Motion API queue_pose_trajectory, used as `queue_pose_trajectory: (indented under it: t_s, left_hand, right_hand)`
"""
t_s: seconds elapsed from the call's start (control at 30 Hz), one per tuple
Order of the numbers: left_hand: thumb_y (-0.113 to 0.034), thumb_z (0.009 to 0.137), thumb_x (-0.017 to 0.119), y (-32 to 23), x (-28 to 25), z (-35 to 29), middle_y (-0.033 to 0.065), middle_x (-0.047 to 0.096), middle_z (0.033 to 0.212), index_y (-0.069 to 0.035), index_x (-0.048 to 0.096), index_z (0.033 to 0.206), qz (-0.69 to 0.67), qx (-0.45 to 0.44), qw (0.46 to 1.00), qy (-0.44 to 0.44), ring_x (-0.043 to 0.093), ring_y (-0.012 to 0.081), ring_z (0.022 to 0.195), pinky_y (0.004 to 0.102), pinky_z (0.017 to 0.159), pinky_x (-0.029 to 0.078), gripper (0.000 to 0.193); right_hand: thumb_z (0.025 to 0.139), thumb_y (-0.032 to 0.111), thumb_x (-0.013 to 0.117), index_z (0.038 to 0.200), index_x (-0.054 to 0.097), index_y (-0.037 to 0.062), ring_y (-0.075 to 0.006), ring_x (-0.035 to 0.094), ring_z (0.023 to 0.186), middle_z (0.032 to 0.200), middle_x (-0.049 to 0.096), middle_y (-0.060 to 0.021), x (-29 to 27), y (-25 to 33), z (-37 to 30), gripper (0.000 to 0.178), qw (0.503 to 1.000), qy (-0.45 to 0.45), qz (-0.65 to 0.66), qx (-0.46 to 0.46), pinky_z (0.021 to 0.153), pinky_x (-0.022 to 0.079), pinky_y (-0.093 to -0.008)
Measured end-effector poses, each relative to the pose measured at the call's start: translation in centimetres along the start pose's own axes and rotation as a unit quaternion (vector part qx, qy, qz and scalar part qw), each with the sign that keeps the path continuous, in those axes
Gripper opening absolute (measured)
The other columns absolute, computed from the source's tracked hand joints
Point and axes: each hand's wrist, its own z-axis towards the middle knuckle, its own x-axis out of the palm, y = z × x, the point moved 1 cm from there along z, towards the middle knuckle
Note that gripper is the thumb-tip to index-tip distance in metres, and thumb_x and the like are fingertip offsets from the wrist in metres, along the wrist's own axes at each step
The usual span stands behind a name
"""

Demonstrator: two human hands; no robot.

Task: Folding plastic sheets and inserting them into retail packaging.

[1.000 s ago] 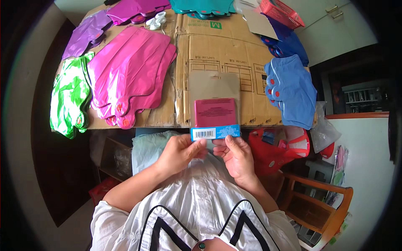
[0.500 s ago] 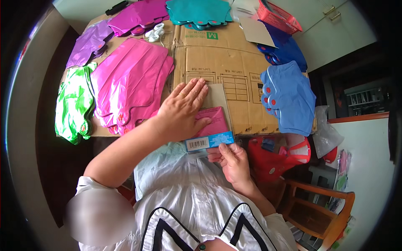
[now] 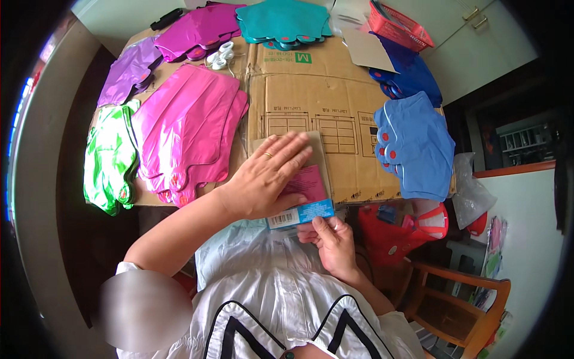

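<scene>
A flat packet (image 3: 309,181) with a beige-grey upper part, a pink panel and a blue-and-white barcode label lies over the front edge of the cardboard. My left hand (image 3: 265,179) rests flat across its left side, fingers outstretched and slightly blurred, a ring on one of them. The palm hides much of the pink panel and the upper left of the packet. At the bottom edge, just under the blue label, my right hand (image 3: 332,242) pinches the packet between thumb and fingers.
Around the cardboard (image 3: 353,173) lie stacks of shiny pink (image 3: 188,119), green (image 3: 110,155), purple (image 3: 128,72), magenta (image 3: 200,30), teal (image 3: 284,21) and light blue pieces (image 3: 415,146). A red basket (image 3: 397,30) stands far right. A wooden chair (image 3: 460,299) is at lower right.
My left hand has slid a little to the right over the packet, covering more of the label's left side. My right hand keeps its pinch. The whole view has shifted slightly.
</scene>
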Motion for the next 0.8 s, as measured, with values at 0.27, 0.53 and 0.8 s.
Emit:
queue_pose_trajectory:
  t_s: [0.27, 0.53, 0.8]
  left_hand:
    - [-0.049, 0.080, 0.062, 0.6, 0.5, -1.0, 0.0246, 0.030, 0.144, 0.001, 0.028, 0.141, 0.030, -0.089, 0.990, -0.102, 0.027, 0.0388, 0.135, 0.0490, 0.111, 0.021, 0.085]
    - [-0.051, 0.078, 0.066, 0.3, -0.1, -1.5, 0.0217, 0.037, 0.141, 0.000, 0.045, 0.132, 0.012, -0.069, 0.994, -0.081, 0.029, 0.0385, 0.135, 0.0494, 0.111, 0.020, 0.078]
    - [-0.047, 0.078, 0.068, 0.5, 0.1, -1.6, 0.0228, 0.041, 0.136, 0.002, 0.046, 0.130, -0.013, -0.062, 0.992, -0.112, 0.035, 0.0390, 0.131, 0.0488, 0.109, 0.026, 0.074]
  right_hand:
    - [0.092, 0.014, 0.060, 0.097, 0.062, 0.0018, -0.0169, 0.065, 0.072, 0.086, 0.067, -0.0099, 0.5, 0.6, 0.3, 0.014, 0.998, -0.004, 0.065, -0.006, 0.070, 0.054, -0.0294]
    - [0.089, 0.013, 0.064, 0.096, 0.063, 0.0028, -0.0154, 0.063, 0.068, 0.084, 0.067, -0.0087, 0.7, 0.6, 0.9, 0.012, 0.998, -0.042, 0.047, -0.011, 0.066, 0.052, -0.0281]
    - [0.088, 0.020, 0.066, 0.094, 0.062, 0.0047, -0.0153, 0.063, 0.065, 0.079, 0.066, -0.0085, 0.9, 1.0, 1.0, 0.017, 0.997, -0.055, 0.048, 0.018, 0.064, 0.052, -0.0288]
